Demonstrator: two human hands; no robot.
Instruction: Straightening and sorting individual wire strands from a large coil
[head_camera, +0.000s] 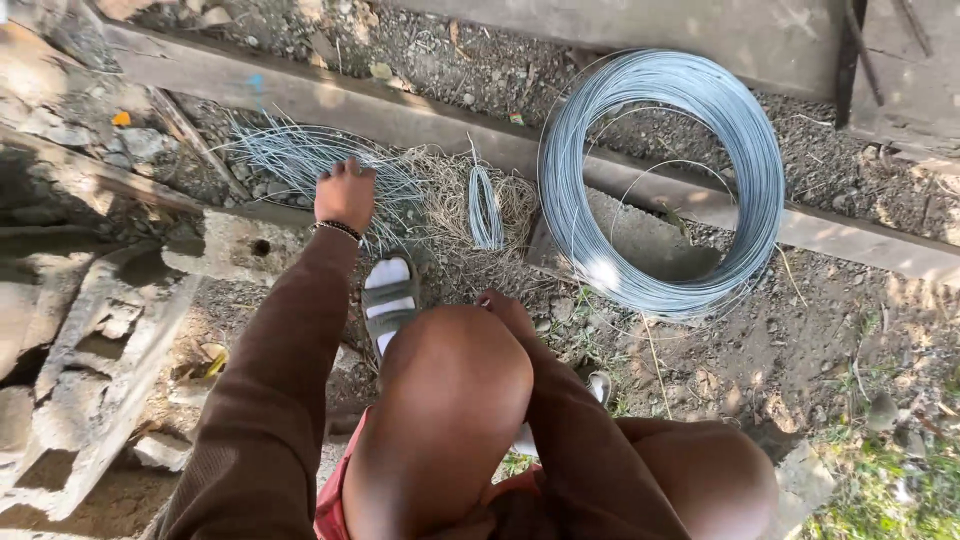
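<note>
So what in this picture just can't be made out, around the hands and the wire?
Head view only:
- Right hand: mostly hidden behind the raised knee; its grip cannot be told.
- Left hand: seen from the back over the pile of cut wire pieces; fingertips hidden, so whether it grips any is unclear.
- Small wire loop: too fine to count strands.
- Large wire coil: its loose end is not traceable.

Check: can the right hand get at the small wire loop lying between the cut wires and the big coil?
Probably yes. The right hand sits low by the knee, and the small wire loop lies on open ground just ahead of it with nothing between. The left hand is off on the cut wires.
</note>
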